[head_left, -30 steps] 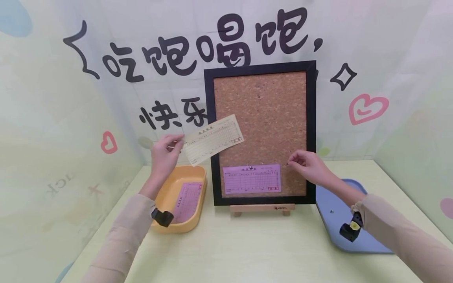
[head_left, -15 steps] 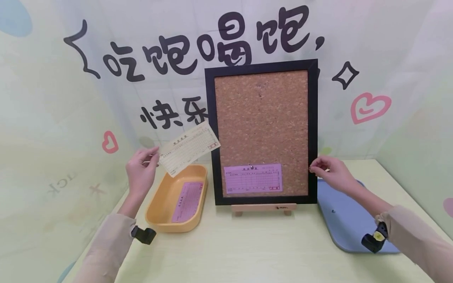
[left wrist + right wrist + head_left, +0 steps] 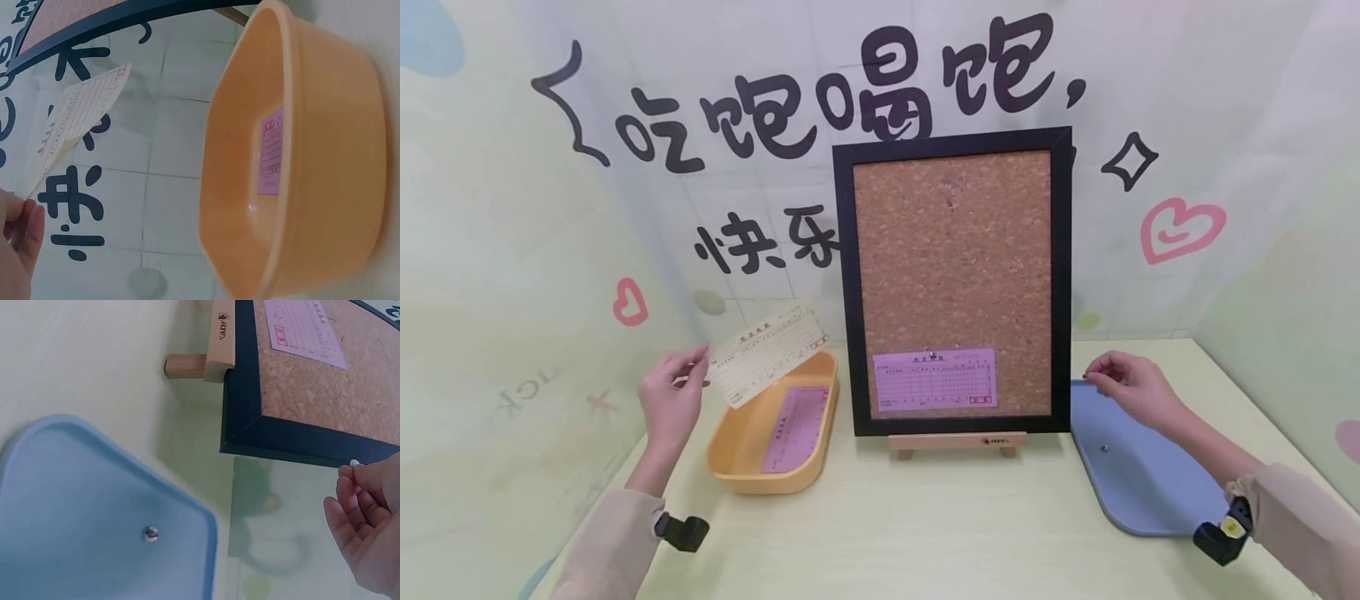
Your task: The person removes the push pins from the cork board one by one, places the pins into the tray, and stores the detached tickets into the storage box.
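My left hand pinches the left end of a pale yellow receipt slip, held tilted over the back of the yellow bin. Inside that bin lies a purple receipt slip. Between thumb and fingertips, my right hand pinches a small silvery pushpin, above the blue tray. A metal pushpin sits on the tray. Another purple receipt slip is pinned low on the corkboard by a pin near its top edge.
The corkboard's black frame leans on a small wooden easel between bin and tray. A printed cloth backdrop closes off the rear, with more printed panels at both sides. Pale tabletop stretches in front.
My left hand has carried the yellow slip left and down, from in front of the corkboard to over the bin. My right hand has moved right and down, off the board to above the tray.
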The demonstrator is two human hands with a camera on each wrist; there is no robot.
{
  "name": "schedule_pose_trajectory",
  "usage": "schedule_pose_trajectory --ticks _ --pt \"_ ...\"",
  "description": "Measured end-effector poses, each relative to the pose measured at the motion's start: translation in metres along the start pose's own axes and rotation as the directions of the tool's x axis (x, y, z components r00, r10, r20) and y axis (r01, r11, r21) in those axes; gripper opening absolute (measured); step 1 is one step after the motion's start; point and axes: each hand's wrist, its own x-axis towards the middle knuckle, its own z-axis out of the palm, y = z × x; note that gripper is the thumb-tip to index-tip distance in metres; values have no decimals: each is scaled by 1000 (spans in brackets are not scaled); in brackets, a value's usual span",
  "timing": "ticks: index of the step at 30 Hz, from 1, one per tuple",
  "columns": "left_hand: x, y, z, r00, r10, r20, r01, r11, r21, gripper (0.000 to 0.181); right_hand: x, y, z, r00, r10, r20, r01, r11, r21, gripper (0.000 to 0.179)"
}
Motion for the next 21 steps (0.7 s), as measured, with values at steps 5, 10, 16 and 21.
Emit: schedule_pose_trajectory --ticks 5,10,16,21 --pt "-11 -22 -1 999 -32 9 31 999 11 15 -10 10 1 1000 30 9 -30 1000 -1 10" --pt "-25 -53 -1 998 -56 12 55 998 35 15 -18 21 5 998 56 26 -57 998 17 11" --pt "-41 -71 -2 994 -97 49 90 989 120 16 -29 31 9 997 69 37 -69 997 16 10" --pt "-53 -78 0 994 -95 48 83 976 202 17 -39 37 13 997 65 40 -66 998 10 7"
